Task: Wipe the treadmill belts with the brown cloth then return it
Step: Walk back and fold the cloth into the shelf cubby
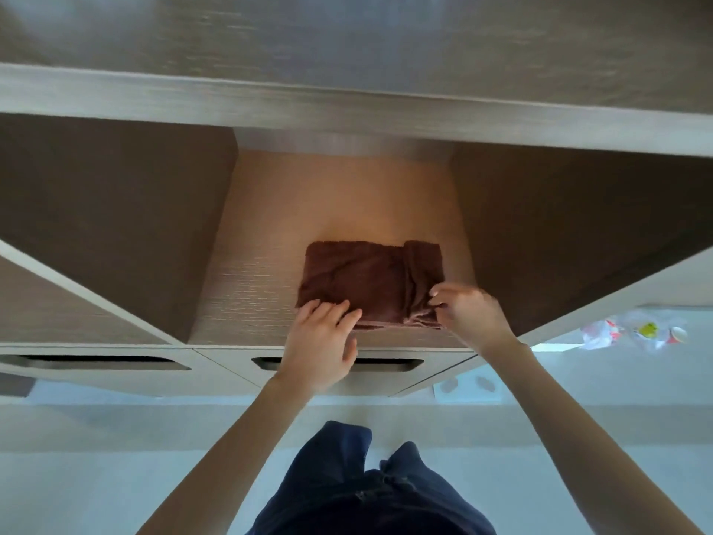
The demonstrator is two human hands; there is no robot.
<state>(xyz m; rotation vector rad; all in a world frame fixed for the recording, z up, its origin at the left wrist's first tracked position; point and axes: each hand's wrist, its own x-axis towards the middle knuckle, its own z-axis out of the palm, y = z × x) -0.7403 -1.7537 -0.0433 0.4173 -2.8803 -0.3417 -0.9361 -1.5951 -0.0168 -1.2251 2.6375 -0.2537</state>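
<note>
The left hand [322,337] is laid, fingers straight, on the near left corner of the folded brown cloth [370,283]; the near right corner is pinched by the right hand [468,316]. The cloth is shown lying on the wooden shelf [347,195] of an open compartment, above slot-handled drawer fronts [115,366]. Crumpled plastic wrapping [632,334] is seen at right, too blurred to be identified. A pale floor [115,476] is seen below.

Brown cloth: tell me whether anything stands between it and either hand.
Nothing visible does. The left hand rests straight fingers on the near left corner of the brown cloth, and the right hand pinches its near right corner. The cloth lies folded on the floor of the open middle compartment.
</note>
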